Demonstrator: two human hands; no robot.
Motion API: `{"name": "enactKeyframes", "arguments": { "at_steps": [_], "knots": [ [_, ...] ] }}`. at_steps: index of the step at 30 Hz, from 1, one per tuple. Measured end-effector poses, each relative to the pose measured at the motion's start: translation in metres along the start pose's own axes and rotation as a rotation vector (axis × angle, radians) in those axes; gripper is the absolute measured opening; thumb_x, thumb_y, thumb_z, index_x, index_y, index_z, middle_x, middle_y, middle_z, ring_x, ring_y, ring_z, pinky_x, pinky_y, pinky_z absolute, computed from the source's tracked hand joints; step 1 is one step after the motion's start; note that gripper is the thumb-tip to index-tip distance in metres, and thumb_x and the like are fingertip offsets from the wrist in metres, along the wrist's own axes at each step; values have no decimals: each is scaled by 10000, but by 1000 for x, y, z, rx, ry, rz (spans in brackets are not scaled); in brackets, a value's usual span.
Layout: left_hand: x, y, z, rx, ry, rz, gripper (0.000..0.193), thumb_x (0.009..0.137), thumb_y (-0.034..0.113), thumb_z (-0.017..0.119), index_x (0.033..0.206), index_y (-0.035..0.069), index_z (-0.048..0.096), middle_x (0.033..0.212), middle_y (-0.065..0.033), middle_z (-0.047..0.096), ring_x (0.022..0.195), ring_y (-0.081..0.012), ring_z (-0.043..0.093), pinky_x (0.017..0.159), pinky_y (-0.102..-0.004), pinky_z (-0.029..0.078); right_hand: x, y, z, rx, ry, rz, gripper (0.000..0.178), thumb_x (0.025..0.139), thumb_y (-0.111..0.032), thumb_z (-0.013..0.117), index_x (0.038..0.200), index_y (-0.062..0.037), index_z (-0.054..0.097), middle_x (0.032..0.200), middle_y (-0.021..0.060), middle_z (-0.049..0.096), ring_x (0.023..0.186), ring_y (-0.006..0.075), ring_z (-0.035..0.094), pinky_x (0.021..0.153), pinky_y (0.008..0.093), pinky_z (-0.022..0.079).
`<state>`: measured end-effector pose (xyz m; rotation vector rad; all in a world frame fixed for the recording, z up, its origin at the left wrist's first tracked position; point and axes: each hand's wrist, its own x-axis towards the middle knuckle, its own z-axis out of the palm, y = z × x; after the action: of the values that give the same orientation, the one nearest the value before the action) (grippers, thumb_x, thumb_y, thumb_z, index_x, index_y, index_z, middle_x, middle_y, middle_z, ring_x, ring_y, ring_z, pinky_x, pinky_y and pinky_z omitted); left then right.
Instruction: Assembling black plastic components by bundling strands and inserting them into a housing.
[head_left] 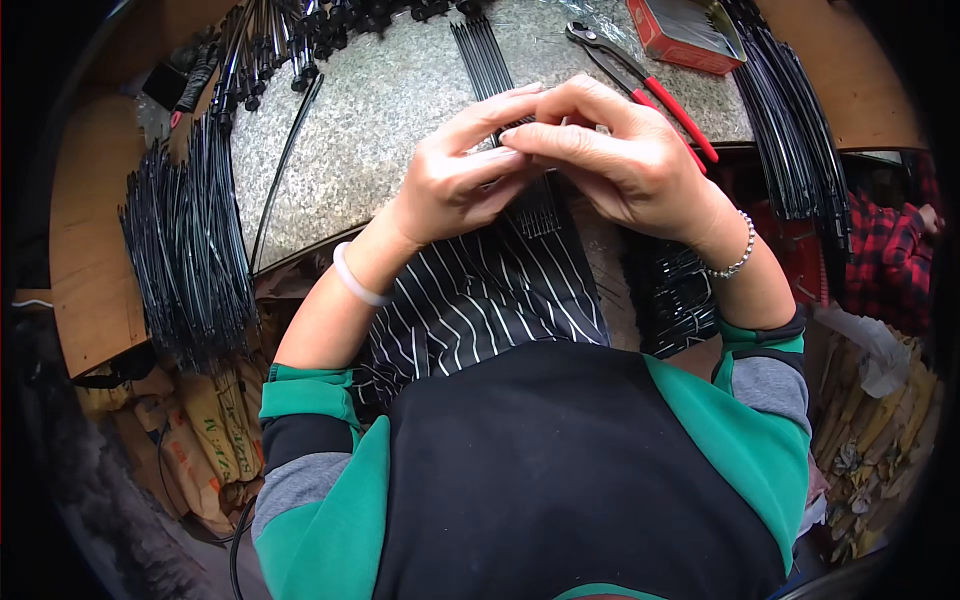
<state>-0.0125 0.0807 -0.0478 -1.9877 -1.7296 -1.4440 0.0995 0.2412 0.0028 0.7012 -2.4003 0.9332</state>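
Observation:
My left hand and my right hand meet above the front part of the stone-speckled worktop. Their fingertips are pinched together, and whatever lies between them is too small or hidden to make out. Below them a flat row of thin black rods runs from the worktop toward my lap. The hands cover the middle of this row; its near ends show below my wrists, over the striped cloth. Whether my fingers touch the rods, I cannot tell.
Pliers with red handles lie right of my hands, beside a red box of thin pieces. Thick bundles of black rods hang at the left edge and right edge. One loose rod lies left. Black-headed rods crowd the far left.

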Motion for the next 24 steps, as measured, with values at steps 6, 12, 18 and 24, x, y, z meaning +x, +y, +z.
{"name": "enactKeyframes", "arguments": {
  "at_steps": [6, 12, 18, 24],
  "knots": [
    [-7, 2, -7, 72, 127, 13, 328, 636, -134, 600, 923, 18, 646, 1052, -172, 621, 956, -277, 626, 784, -313, 519, 0, 3, 1, -33, 50, 22, 373, 727, 74, 628, 1079, -50, 625, 887, 90, 542, 699, 178, 559, 588, 253, 465],
    [-5, 5, -9, 129, 204, -9, 266, 647, -139, 613, 855, 21, 658, 967, -144, 644, 861, -237, 642, 731, -288, 523, -1, 9, -5, -88, 96, 19, 346, 735, 71, 632, 1060, -46, 639, 856, 82, 547, 679, 169, 561, 577, 250, 463],
    [-6, 5, -12, 145, 223, -9, 215, 686, -121, 654, 841, 28, 651, 907, -147, 649, 823, -225, 641, 706, -286, 521, 2, 7, -7, -91, 72, 31, 327, 731, 69, 637, 1038, -45, 650, 836, 81, 550, 680, 170, 558, 576, 252, 460],
    [-6, 5, -11, 145, 219, -10, 206, 684, -119, 658, 832, 24, 646, 900, -148, 651, 821, -229, 643, 708, -288, 520, 3, 4, -6, -111, 55, 31, 340, 728, 65, 640, 1048, -50, 647, 843, 83, 551, 674, 173, 558, 572, 256, 461]
  ]
}}
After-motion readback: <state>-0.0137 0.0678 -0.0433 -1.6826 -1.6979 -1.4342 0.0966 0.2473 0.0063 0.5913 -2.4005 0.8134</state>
